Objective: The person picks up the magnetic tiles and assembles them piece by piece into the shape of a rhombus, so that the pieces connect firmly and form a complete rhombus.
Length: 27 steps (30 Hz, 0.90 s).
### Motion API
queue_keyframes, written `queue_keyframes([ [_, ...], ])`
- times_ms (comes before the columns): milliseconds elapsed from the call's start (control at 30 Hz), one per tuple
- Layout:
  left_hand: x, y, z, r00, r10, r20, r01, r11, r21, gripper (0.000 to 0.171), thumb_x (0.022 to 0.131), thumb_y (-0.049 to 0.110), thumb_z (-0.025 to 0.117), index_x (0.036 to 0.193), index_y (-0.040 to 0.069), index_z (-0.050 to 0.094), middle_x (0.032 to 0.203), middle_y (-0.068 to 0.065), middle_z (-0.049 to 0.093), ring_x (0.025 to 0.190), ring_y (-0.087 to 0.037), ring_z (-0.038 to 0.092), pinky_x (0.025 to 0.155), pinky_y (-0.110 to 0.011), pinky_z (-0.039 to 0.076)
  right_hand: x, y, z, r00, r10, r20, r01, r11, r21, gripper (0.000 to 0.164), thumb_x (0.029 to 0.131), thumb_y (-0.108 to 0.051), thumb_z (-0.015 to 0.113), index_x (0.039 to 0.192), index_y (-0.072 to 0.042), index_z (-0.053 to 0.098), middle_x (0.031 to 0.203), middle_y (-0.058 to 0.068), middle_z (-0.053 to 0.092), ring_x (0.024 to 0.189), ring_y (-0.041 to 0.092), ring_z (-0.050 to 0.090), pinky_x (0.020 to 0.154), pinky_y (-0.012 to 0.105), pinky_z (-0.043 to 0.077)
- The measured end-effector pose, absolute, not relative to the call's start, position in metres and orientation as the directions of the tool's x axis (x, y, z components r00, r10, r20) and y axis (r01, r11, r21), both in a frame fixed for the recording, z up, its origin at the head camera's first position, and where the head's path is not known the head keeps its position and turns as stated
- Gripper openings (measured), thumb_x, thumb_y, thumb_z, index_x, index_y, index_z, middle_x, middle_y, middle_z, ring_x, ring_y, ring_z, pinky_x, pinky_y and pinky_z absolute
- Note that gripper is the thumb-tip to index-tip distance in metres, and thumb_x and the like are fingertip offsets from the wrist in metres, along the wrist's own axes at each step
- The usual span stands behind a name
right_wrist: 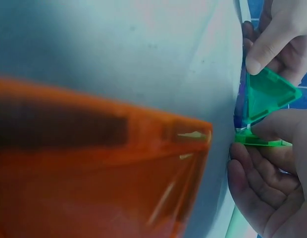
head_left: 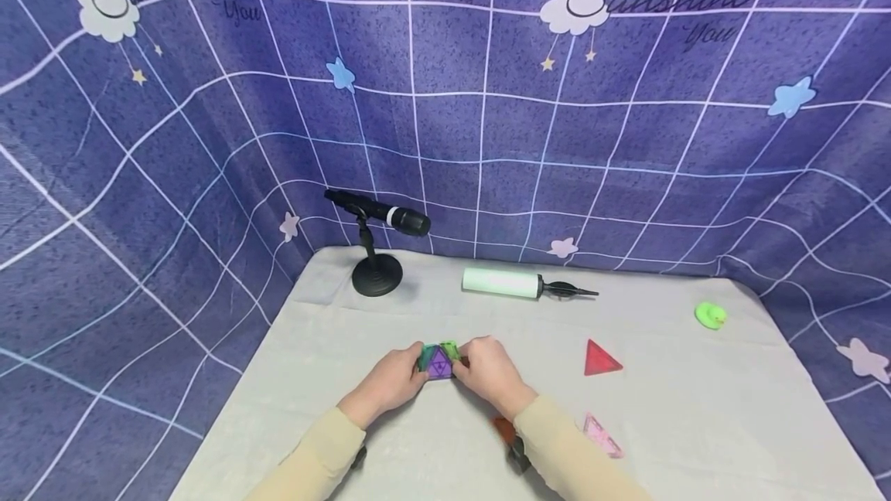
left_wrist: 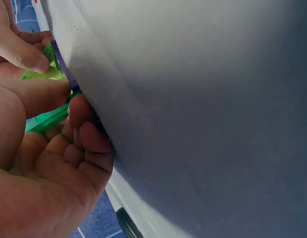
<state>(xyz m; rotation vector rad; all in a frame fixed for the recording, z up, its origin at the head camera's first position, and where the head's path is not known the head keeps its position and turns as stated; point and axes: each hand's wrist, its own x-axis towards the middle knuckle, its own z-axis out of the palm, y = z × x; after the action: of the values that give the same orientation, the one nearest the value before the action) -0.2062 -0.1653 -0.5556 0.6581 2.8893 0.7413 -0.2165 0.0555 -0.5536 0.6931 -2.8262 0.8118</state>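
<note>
A purple triangular magnetic tile (head_left: 439, 364) lies flat on the table between the two hands. My left hand (head_left: 395, 379) pinches a teal-green triangular tile (right_wrist: 270, 95) with thumb and fingers, and the tile stands up along one side of the purple one. A lime-green tile (head_left: 451, 349) rises at the other side, pinched by my right hand (head_left: 493, 374). Both raised tiles appear to touch the purple tile's edges. Fingers cover parts of all three tiles. An orange tile (right_wrist: 94, 183) looms large in the right wrist view, close to the right wrist.
A red triangular tile (head_left: 601, 359) and a pink triangular tile (head_left: 602, 436) lie to the right on the white-covered table (head_left: 696, 408). Farther back are a microphone on a stand (head_left: 376, 273), a pale green hand pump (head_left: 501, 283) and a green toy duck (head_left: 710, 315).
</note>
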Motion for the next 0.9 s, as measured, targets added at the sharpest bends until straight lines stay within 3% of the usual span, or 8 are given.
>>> queue_keyframes([
  [233, -0.208, -0.165, -0.556, -0.898, 0.438, 0.030, 0.400, 0.787, 0.469, 0.023, 0.097, 0.014, 0.072, 0.114, 0.004, 0.060, 0.084, -0.001, 0.066, 0.078, -0.012, 0.063, 0.073, -0.040, 0.055, -0.215, 0.056, -0.555, -0.878, -0.405, 0.255, -0.478, 0.743, -0.469, 0.008, 0.088, -0.016, 0.079, 0.081, -0.012, 0.080, 0.073, -0.003, 0.073, 0.062, 0.003, 0.056, 0.062, 0.026, 0.051],
  [467, -0.210, -0.165, -0.555, -0.898, 0.439, 0.030, 0.402, 0.791, 0.462, 0.019, 0.096, 0.014, 0.073, 0.108, 0.008, 0.060, 0.079, 0.003, 0.062, 0.073, -0.011, 0.058, 0.071, -0.037, 0.053, -0.213, 0.054, -0.555, -0.879, -0.408, 0.246, -0.477, 0.750, -0.459, 0.026, 0.089, -0.016, 0.080, 0.067, -0.019, 0.068, 0.064, -0.011, 0.062, 0.056, 0.002, 0.048, 0.056, 0.022, 0.044],
  [567, -0.208, -0.164, -0.553, -0.895, 0.444, 0.039, 0.411, 0.788, 0.458, 0.017, 0.096, 0.013, 0.073, 0.104, 0.009, 0.059, 0.074, 0.005, 0.058, 0.068, -0.011, 0.055, 0.066, -0.036, 0.050, -0.212, 0.054, -0.554, -0.873, -0.413, 0.261, -0.488, 0.748, -0.449, 0.023, 0.089, -0.016, 0.082, 0.069, -0.018, 0.071, 0.066, -0.010, 0.063, 0.058, 0.002, 0.049, 0.057, 0.023, 0.045],
  [767, -0.201, -0.161, -0.550, -0.886, 0.456, 0.084, 0.447, 0.793, 0.414, 0.018, 0.096, 0.011, 0.073, 0.107, 0.005, 0.060, 0.082, -0.004, 0.066, 0.077, -0.022, 0.069, 0.068, -0.041, 0.054, -0.208, 0.055, -0.553, -0.865, -0.426, 0.265, -0.501, 0.755, -0.422, 0.017, 0.089, -0.016, 0.082, 0.074, -0.017, 0.074, 0.072, -0.008, 0.068, 0.064, 0.002, 0.056, 0.062, 0.025, 0.050],
  [900, -0.197, -0.160, -0.551, -0.882, 0.460, 0.104, 0.464, 0.808, 0.363, 0.018, 0.096, 0.011, 0.073, 0.106, 0.007, 0.059, 0.081, -0.006, 0.066, 0.078, -0.028, 0.070, 0.066, -0.043, 0.054, -0.207, 0.053, -0.552, -0.862, -0.429, 0.270, -0.506, 0.760, -0.408, 0.014, 0.089, -0.016, 0.082, 0.076, -0.016, 0.076, 0.072, -0.007, 0.069, 0.065, 0.003, 0.057, 0.063, 0.026, 0.050],
])
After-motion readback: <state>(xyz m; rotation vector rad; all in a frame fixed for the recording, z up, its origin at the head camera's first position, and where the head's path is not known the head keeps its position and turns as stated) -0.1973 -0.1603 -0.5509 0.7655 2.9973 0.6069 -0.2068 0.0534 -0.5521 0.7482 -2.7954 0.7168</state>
